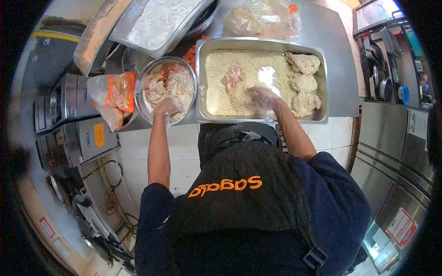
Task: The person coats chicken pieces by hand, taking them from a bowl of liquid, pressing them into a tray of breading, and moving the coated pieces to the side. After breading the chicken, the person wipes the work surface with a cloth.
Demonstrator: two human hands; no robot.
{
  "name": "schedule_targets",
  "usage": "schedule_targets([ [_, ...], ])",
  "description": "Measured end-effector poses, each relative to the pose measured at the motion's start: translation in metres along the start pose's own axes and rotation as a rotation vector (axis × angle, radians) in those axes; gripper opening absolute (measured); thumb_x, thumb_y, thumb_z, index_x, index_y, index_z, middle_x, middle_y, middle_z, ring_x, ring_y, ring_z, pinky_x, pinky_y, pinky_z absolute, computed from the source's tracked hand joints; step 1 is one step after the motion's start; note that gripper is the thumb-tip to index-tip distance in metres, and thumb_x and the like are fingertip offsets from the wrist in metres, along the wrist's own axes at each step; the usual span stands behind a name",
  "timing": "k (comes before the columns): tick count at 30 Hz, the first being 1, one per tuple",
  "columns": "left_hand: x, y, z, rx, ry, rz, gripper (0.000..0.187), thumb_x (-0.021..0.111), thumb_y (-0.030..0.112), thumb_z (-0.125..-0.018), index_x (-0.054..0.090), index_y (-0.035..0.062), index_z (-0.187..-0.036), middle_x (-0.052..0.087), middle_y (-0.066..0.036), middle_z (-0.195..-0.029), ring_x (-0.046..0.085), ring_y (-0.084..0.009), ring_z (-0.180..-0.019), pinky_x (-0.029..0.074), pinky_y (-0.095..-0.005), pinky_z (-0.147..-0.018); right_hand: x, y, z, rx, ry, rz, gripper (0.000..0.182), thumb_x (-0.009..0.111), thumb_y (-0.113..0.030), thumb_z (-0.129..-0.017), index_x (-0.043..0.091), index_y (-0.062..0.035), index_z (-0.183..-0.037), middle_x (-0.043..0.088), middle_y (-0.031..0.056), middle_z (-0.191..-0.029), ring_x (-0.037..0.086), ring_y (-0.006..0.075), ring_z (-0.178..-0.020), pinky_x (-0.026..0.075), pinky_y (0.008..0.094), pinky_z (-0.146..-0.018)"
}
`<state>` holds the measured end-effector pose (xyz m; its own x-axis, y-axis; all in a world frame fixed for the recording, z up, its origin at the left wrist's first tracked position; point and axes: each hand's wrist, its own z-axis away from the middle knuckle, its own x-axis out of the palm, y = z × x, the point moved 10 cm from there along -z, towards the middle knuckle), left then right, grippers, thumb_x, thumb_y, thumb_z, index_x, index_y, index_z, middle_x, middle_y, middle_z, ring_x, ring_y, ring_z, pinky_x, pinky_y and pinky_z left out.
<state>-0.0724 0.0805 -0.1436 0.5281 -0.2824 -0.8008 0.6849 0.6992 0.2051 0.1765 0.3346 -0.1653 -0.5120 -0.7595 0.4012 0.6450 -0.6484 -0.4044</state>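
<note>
While half sunk in marinade, raw chicken pieces point(168, 83) fill the round steel bowl point(146, 73), with the left hand point(166, 106) dipped in at the near rim, gloved fingers curled down among the meat; whether closed on a piece, hard to tell from this angle. Just right of the bowl and touching it, a rectangular steel tray point(322, 92) bedded with breadcrumbs point(221, 78). Lying on the crumbs near the tray's middle, one wet uncoated chicken piece point(233, 76), beyond the right hand and apart from it. Right hand point(263, 99), in a clear plastic glove, spread flat and open on the crumbs toward the tray's near side, gripping nothing visible. Stacked along the tray's right end, three breaded pieces point(301, 83). Left of the bowl, a plastic bag with orange contents point(115, 92). Farther back on the steel counter point(336, 41), a tilted pan of white flour point(156, 20) and a crumpled clear bag point(264, 18).
</note>
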Motion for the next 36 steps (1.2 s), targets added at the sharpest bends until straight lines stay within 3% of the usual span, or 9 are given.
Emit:
schedule_targets([
  [4,0.005,0.006,0.001,-0.078,-0.089,-0.099,0.037,0.070,0.035,-0.059,0.065,-0.0001,-0.070,0.063,-0.020,-0.077,0.064,-0.0288,-0.074,0.049,-0.0382,-0.065,-0.005,-0.065,0.000,-0.224,-0.069,0.128,0.050,0.054,-0.026,-0.084,0.041,0.0018,-0.123,0.043,0.0176,-0.128,0.051,0.0307,-0.106,0.044,0.0370,-0.090],
  [9,-0.004,0.003,0.010,-0.161,0.046,0.059,0.042,0.070,0.033,-0.059,0.064,-0.0018,-0.080,0.063,-0.021,-0.082,0.062,-0.0316,-0.080,0.049,-0.0391,-0.070,-0.038,-0.168,-0.046,-0.607,0.563,1.469,0.043,0.054,-0.033,-0.083,0.057,0.0024,-0.107,0.060,0.0161,-0.107,0.054,0.0249,-0.100,0.042,0.0351,-0.084],
  [12,-0.017,0.008,0.016,-0.162,0.064,0.013,0.039,0.068,0.029,-0.062,0.064,-0.0017,-0.086,0.063,-0.022,-0.084,0.061,-0.0327,-0.084,0.047,-0.0411,-0.073,0.021,-0.193,-0.046,-0.648,0.372,0.857,0.055,0.056,-0.041,-0.079,0.054,0.0008,-0.114,0.057,0.0168,-0.112,0.056,0.0268,-0.096,0.042,0.0324,-0.085],
  [20,-0.021,-0.027,0.021,-0.045,0.216,0.460,0.050,0.070,0.010,-0.062,0.051,-0.0020,-0.107,0.061,-0.010,-0.090,0.058,-0.0198,-0.082,0.048,-0.0316,-0.074,0.103,-0.150,-0.145,-0.895,0.140,1.613,0.045,0.057,-0.044,-0.075,0.062,-0.0023,-0.092,0.061,0.0203,-0.092,0.057,0.0282,-0.084,0.044,0.0322,-0.077],
  [24,-0.058,-0.010,0.048,0.163,0.607,0.738,0.036,0.064,0.016,-0.068,0.060,0.0035,-0.102,0.062,-0.012,-0.100,0.058,-0.0266,-0.093,0.045,-0.0331,-0.081,0.109,-0.108,-0.080,-1.185,0.529,1.815,0.039,0.056,-0.040,-0.075,0.060,-0.0070,-0.096,0.058,0.0187,-0.099,0.056,0.0295,-0.090,0.044,0.0318,-0.077],
  [26,-0.036,-0.022,0.035,0.121,0.459,0.840,0.046,0.066,0.008,-0.066,0.055,0.0023,-0.110,0.057,-0.014,-0.111,0.056,-0.0245,-0.098,0.046,-0.0313,-0.081,0.110,-0.110,-0.026,-1.020,0.965,1.736,0.037,0.054,-0.035,-0.076,0.058,-0.0055,-0.099,0.058,0.0166,-0.097,0.054,0.0281,-0.095,0.044,0.0349,-0.080],
  [32,-0.046,-0.020,0.046,0.051,0.350,1.434,0.037,0.070,0.012,-0.070,0.058,-0.0003,-0.102,0.060,-0.004,-0.096,0.055,-0.0136,-0.092,0.045,-0.0278,-0.082,0.080,-0.080,-0.058,-0.897,0.520,1.379,0.047,0.046,-0.040,-0.082,0.049,-0.0055,-0.115,0.052,0.0151,-0.112,0.047,0.0284,-0.107,0.038,0.0446,-0.091],
  [34,-0.083,0.001,0.050,-0.052,0.328,0.937,0.030,0.068,0.017,-0.074,0.061,0.0000,-0.098,0.060,-0.003,-0.094,0.055,-0.0120,-0.091,0.044,-0.0275,-0.082,0.059,-0.081,-0.092,-0.827,0.318,1.047,0.046,0.042,-0.039,-0.086,0.046,-0.0073,-0.119,0.047,0.0143,-0.121,0.045,0.0290,-0.111,0.038,0.0462,-0.093],
  [36,-0.077,-0.006,0.059,-0.035,0.458,1.068,0.031,0.065,0.021,-0.077,0.061,-0.0002,-0.099,0.060,-0.004,-0.097,0.055,-0.0121,-0.091,0.043,-0.0276,-0.083,0.071,-0.110,-0.060,-0.980,0.743,1.453,0.039,0.049,-0.042,-0.081,0.062,-0.0076,-0.093,0.062,0.0142,-0.094,0.056,0.0294,-0.093,0.040,0.0459,-0.085],
])
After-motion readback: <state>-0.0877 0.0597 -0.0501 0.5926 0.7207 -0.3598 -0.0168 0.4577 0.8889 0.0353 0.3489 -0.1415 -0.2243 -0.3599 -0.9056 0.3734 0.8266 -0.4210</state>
